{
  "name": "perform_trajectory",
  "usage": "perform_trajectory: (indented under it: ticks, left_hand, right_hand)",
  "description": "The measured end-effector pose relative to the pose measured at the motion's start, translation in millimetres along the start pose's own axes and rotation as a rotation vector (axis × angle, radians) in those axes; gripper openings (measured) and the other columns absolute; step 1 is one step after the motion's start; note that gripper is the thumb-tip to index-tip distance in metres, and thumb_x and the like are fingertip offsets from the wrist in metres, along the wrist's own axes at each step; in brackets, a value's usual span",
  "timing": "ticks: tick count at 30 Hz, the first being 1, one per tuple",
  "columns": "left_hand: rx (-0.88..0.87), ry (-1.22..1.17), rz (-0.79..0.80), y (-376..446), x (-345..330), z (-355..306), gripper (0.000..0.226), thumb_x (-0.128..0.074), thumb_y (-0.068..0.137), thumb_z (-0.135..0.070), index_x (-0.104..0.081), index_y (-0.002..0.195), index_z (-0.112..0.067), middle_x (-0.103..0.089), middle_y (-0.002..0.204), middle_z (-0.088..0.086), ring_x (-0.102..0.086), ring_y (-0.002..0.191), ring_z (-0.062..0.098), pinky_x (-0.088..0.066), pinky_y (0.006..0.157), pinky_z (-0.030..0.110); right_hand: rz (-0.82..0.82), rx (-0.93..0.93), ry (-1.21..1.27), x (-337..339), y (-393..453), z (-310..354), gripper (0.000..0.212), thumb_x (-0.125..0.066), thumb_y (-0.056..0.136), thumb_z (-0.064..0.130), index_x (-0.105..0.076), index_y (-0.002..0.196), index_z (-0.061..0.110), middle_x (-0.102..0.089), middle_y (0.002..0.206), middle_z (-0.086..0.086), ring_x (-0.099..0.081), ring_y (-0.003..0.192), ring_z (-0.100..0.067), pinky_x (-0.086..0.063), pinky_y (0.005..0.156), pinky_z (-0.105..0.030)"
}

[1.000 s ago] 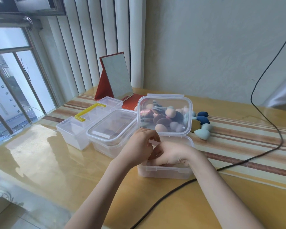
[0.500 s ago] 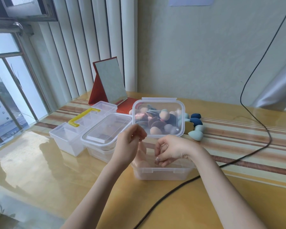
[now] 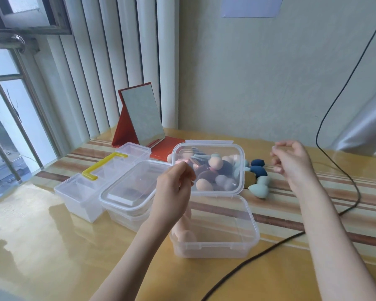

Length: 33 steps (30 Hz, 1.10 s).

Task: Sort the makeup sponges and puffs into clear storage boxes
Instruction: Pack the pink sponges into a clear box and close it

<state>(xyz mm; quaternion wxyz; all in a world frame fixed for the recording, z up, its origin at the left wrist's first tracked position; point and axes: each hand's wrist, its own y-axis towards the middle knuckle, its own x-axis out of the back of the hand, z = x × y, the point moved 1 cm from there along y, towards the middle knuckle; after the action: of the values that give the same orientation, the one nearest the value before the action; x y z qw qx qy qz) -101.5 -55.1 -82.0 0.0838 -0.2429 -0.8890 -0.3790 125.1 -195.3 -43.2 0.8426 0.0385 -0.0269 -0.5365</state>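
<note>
The left hand (image 3: pixel 174 190) pinches the left edge of the raised lid (image 3: pixel 208 168) of the front box (image 3: pixel 215 231). The right hand (image 3: pixel 291 164) hovers above the desk (image 3: pixel 52 246), its grip loosely curled and grasping nothing. Two peach sponges (image 3: pixel 186 234) lie in the front box's left end. The pile of sponges and puffs (image 3: pixel 257 177) sits behind the lid, partly seen through it. A lidded box (image 3: pixel 128 192) and a yellow-handled case (image 3: pixel 89 187) stand just left. A mirror (image 3: pixel 141 118) stands at the back; a black cable (image 3: pixel 258 255) crosses the desk.
</note>
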Motion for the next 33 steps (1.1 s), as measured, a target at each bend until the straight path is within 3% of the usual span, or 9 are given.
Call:
perform_trajectory:
  ticks: [5, 9, 11, 15, 17, 21, 24, 28, 33]
  left_hand:
    - [-0.059, -0.009, -0.067, 0.4, -2.6, 1.9, 0.021, -0.041, 0.073, 0.004, -0.055, 0.069, -0.012, -0.058, 0.066, -0.005, -0.055, 0.064, 0.016, -0.047, 0.058, 0.035]
    - [-0.049, -0.021, -0.072, 0.4, -5.0, 6.4, 0.02, -0.042, 0.073, 0.005, -0.056, 0.069, -0.01, -0.058, 0.065, -0.007, -0.055, 0.063, 0.013, -0.046, 0.058, 0.032]
    - [-0.003, -0.06, -0.053, -1.8, -7.1, 11.8, 0.022, -0.041, 0.072, 0.004, -0.056, 0.068, -0.012, -0.058, 0.064, -0.006, -0.056, 0.062, 0.013, -0.047, 0.058, 0.034]
    - [0.112, -0.136, 0.0, -1.9, -5.6, 21.3, 0.024, -0.039, 0.071, 0.002, -0.057, 0.069, -0.014, -0.061, 0.067, -0.002, -0.059, 0.062, 0.014, -0.05, 0.058, 0.037]
    - [0.112, -0.156, 0.052, -1.1, -6.4, 22.0, 0.025, -0.038, 0.071, 0.002, -0.058, 0.072, -0.014, -0.063, 0.07, -0.003, -0.061, 0.064, 0.012, -0.051, 0.06, 0.034]
    - [0.131, -0.214, 0.091, -0.3, -7.6, 18.3, 0.027, -0.04, 0.073, 0.001, -0.06, 0.076, -0.017, -0.065, 0.073, -0.005, -0.064, 0.067, 0.011, -0.051, 0.06, 0.024]
    - [0.255, -0.44, 0.087, 9.7, -6.8, 6.2, 0.024, -0.044, 0.08, -0.01, -0.062, 0.096, -0.014, -0.068, 0.083, 0.002, -0.066, 0.073, 0.019, -0.054, 0.064, 0.026]
    - [0.449, -0.735, 0.24, 38.2, -18.0, -16.3, 0.048, -0.049, 0.087, -0.039, -0.048, 0.127, -0.011, -0.064, 0.113, 0.014, -0.07, 0.087, 0.027, -0.057, 0.07, 0.033]
    - [0.348, -0.722, 0.043, 54.6, -19.5, -24.0, 0.025, -0.04, 0.102, -0.022, -0.056, 0.11, -0.004, -0.061, 0.091, 0.017, -0.067, 0.063, 0.02, -0.057, 0.055, 0.033]
  right_hand:
    - [0.2, 0.148, -0.347, -41.6, 24.3, -38.0, 0.022, -0.058, 0.093, 0.008, -0.06, 0.098, 0.029, -0.064, 0.096, -0.001, -0.061, 0.085, -0.019, -0.044, 0.062, -0.021]
    - [0.411, 0.103, -0.651, -78.1, 27.3, -42.4, 0.014, -0.058, 0.094, 0.034, -0.051, 0.104, 0.042, -0.054, 0.089, 0.015, -0.053, 0.085, -0.003, -0.037, 0.063, -0.002]
    - [0.509, 0.161, -0.692, -87.2, 35.0, -53.6, 0.032, -0.065, 0.087, 0.044, -0.056, 0.117, 0.04, -0.061, 0.112, 0.011, -0.058, 0.107, -0.009, -0.042, 0.084, -0.014]
    - [0.575, 0.248, -0.629, -86.0, 43.8, -64.8, 0.023, -0.067, 0.089, 0.022, -0.063, 0.111, 0.032, -0.062, 0.108, 0.015, -0.055, 0.101, -0.003, -0.039, 0.073, 0.0]
    - [0.438, 0.223, -0.454, -78.5, 46.5, -57.2, 0.026, -0.067, 0.087, 0.019, -0.057, 0.106, 0.032, -0.061, 0.095, 0.011, -0.055, 0.083, -0.005, -0.041, 0.059, -0.003]
    - [0.114, 0.294, 0.068, -49.3, 50.2, -22.2, 0.031, -0.056, 0.085, -0.001, -0.049, 0.105, 0.021, -0.062, 0.1, 0.0, -0.06, 0.077, -0.002, -0.044, 0.065, -0.015]
    - [0.33, 0.417, 0.225, -44.0, 23.8, 12.0, 0.028, -0.061, 0.072, 0.007, -0.049, 0.093, 0.02, -0.06, 0.1, 0.002, -0.059, 0.092, -0.011, -0.044, 0.07, -0.022]
    - [0.707, 0.546, 0.052, -69.1, -20.8, 30.3, 0.035, -0.071, 0.067, 0.018, -0.05, 0.095, 0.018, -0.058, 0.098, 0.0, -0.057, 0.089, -0.013, -0.046, 0.075, -0.024]
    - [0.645, 0.584, -0.04, -63.7, -15.2, 33.4, 0.015, -0.071, 0.077, 0.044, -0.066, 0.087, 0.034, -0.067, 0.095, 0.013, -0.059, 0.092, -0.005, -0.042, 0.078, -0.019]
